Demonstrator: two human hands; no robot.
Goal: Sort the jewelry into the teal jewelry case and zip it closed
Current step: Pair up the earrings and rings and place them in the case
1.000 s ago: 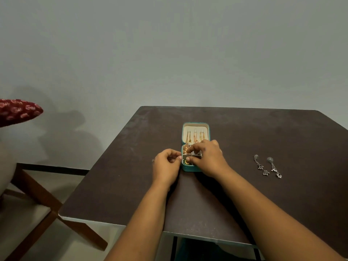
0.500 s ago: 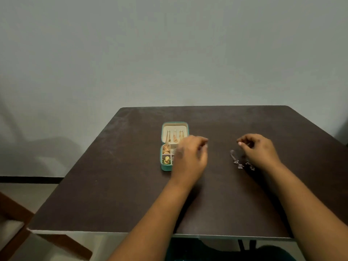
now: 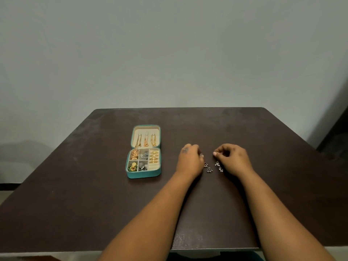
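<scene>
Teal jewelry case (image 3: pixel 143 173) open flat on dark tabletop (image 3: pixel 75 204), left of both hands; lid panel with gold chains, tray compartments with gold and silver pieces. Two silver drop earrings (image 3: pixel 209 169) on tabletop between hands. Left hand (image 3: pixel 190 161) curled, pinching top of left earring. Right hand (image 3: pixel 232 159) curled over right earring (image 3: pixel 218 164); grasp unclear.
</scene>
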